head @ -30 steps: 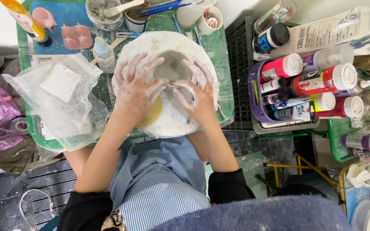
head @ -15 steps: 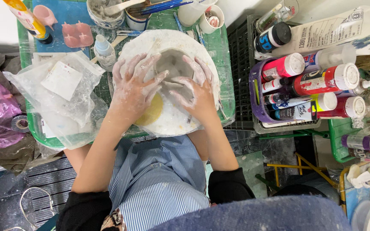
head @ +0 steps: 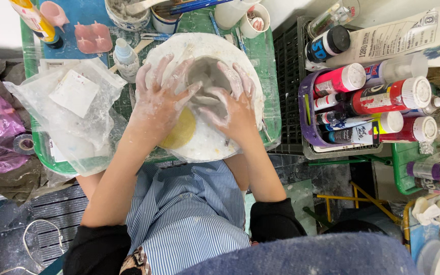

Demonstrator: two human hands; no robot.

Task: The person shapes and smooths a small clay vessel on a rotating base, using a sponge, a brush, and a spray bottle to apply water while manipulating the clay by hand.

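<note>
A small grey clay bowl sits on a round white board on the green table. My left hand, smeared with wet clay, cups the bowl's left wall, fingers spread over the rim. My right hand, also clay-covered, presses on the right wall with its fingers reaching into the hollow. A yellow sponge lies on the board, partly hidden under my left wrist.
Clear plastic bags lie at the left. A small squeeze bottle, pink moulds and cups with brushes stand behind the board. A purple basket of paint bottles sits at the right on a black crate.
My left hand has slid right over the bowl's rim, fingers spreading wider. My right hand has shifted slightly, its fingers curling further into the hollow.
</note>
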